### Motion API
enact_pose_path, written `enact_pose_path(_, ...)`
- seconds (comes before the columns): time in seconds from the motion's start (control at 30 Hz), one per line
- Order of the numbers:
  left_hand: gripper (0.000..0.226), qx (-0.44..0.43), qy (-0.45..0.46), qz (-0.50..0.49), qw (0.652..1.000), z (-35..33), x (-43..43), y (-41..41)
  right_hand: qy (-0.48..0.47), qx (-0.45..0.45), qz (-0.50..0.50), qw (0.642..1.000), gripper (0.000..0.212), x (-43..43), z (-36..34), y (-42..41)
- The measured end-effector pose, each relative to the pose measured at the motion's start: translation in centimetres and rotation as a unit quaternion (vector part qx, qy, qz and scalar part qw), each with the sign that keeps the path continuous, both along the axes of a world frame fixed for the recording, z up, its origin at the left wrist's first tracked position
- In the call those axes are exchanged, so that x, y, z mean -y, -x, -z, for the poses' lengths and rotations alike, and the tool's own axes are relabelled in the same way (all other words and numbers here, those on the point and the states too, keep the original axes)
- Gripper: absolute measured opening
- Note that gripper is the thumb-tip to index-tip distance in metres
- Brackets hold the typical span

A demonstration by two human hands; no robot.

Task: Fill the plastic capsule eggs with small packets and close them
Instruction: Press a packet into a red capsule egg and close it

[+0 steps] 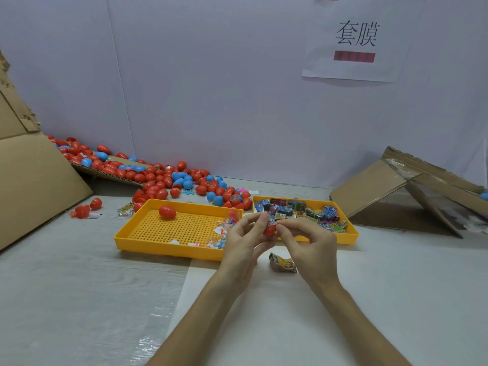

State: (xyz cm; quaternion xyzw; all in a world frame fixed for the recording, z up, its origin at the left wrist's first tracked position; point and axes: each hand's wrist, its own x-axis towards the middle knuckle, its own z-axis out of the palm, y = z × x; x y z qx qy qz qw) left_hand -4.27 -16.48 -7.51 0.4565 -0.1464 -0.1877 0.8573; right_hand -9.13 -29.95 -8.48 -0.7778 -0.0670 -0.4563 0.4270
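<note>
Left hand grips red egg just in front of packet tray, probably to keep refills within reach. Right hand pinches a packet at the egg's top, seemingly pressing it in. A crumpled packet lies on the tray's near side.

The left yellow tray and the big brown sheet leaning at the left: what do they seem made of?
Left yellow tray: probably moulded plastic, smooth, uniform colour, perforated grid floor. Brown sheet: cardboard, matte; its upper edge is torn ragged.
</note>
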Motion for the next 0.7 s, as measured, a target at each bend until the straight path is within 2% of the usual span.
enact_pose_path(0.3,0.045,0.042,-0.024,-0.018,0.999,-0.01,0.23,0.17,0.112,0.033,0.072,0.991,0.003,0.26,0.11,-0.02)
enact_pose_path(0.53,0.058,0.069,-0.018,0.033,0.997,0.03,0.03,-0.13,0.128,0.026,0.083,0.988,0.006,0.54,0.08,-0.10)
enact_pose_path(0.7,0.047,0.079,-0.034,0.023,0.996,0.24,0.09,-0.17,0.169,0.030,0.083,0.982,0.004,0.42,-0.11,-0.07)
